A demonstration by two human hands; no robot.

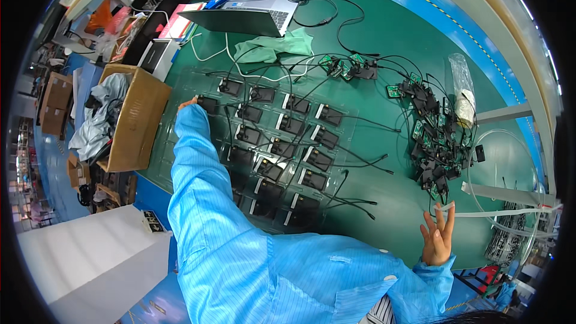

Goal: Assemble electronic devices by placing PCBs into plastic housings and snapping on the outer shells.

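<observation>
My left arm in its blue sleeve reaches to the far left corner of a clear plastic tray (163,155). There my left hand (187,103) is closed at the edge of a black box-shaped module (207,105); the sleeve hides most of its fingers. Several like modules, such as one black module (329,115), lie in rows in the tray, their black cables trailing right. My right hand (438,240) is raised at the table's near right side, fingers spread and palm showing. Its fingertips are close to a whitish strip (504,212); whether they touch cannot be told.
A heap of black parts with green circuit boards (433,126) covers the table's right side, beside a clear bag (464,99). An open laptop (246,21) and green cloth (275,46) lie at the back. Left stands a cardboard box (139,119); a metal frame (510,113) borders the right.
</observation>
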